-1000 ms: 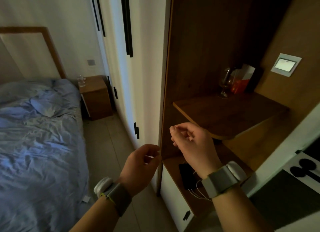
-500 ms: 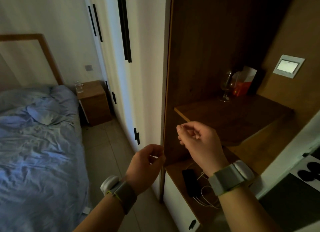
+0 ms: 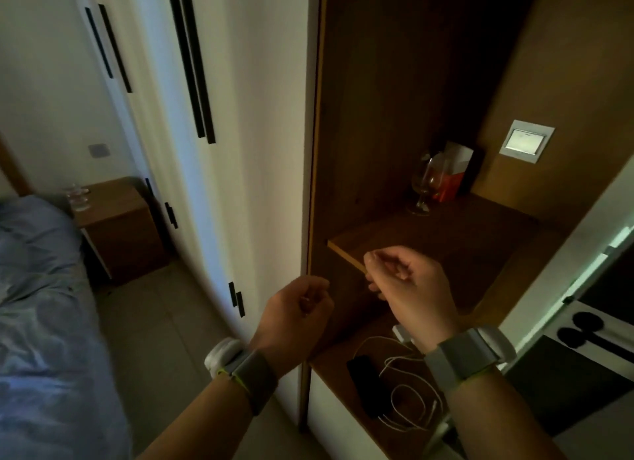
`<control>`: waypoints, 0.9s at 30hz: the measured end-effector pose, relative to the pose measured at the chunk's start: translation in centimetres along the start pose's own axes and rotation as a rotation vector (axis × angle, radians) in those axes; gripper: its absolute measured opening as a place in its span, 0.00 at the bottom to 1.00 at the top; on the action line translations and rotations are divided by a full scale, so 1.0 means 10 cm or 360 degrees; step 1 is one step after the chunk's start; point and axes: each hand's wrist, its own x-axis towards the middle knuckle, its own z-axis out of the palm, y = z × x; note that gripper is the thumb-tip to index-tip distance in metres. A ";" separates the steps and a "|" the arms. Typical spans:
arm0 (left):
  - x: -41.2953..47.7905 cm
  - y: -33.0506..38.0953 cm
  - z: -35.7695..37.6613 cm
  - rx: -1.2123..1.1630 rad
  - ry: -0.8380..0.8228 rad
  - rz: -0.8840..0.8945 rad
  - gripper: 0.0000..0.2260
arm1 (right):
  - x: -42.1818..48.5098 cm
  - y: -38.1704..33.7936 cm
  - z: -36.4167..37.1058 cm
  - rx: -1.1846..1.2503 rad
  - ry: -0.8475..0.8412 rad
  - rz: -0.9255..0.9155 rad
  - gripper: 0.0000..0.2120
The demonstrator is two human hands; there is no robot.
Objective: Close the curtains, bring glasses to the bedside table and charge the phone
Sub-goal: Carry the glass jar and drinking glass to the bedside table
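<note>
Head view. Left hand [image 3: 298, 308] and right hand [image 3: 408, 281] were raised, fingers curled in, nothing visibly held. The right overlapped the front edge of the brown wooden upper shelf [image 3: 463, 240]. The flat black phone [image 3: 363, 379] lay on the lower wooden shelf [image 3: 329, 362], beside a coiled white cable [image 3: 408, 401]. Clear glasses [image 3: 79, 199] stood on the brown bedside table [image 3: 116, 219]. Tiled floor [image 3: 154, 322] ran unobstructed alongside the white wardrobe [image 3: 240, 150].
</note>
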 end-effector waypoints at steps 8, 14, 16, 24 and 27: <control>0.74 0.58 0.71 -0.0085 -0.0090 0.0050 0.18 | 0.66 0.26 -0.64 0.0085 0.0062 0.0042 0.02; 1.32 0.95 1.42 -0.0096 -0.0076 -0.0071 0.20 | 1.42 0.67 -1.32 0.0098 0.0148 -0.0007 0.06; 1.47 1.03 1.53 -0.0140 -0.0080 -0.0165 0.22 | 1.72 0.74 -1.37 0.0076 0.0189 0.0018 0.12; 2.00 0.99 1.80 -0.0111 0.0006 -0.0312 0.23 | 2.80 0.92 -1.17 0.0211 -0.0010 0.0200 0.38; 2.10 0.97 1.81 -0.0082 0.0003 -0.0308 0.24 | 2.96 0.91 -1.09 0.0310 0.0008 0.0241 0.42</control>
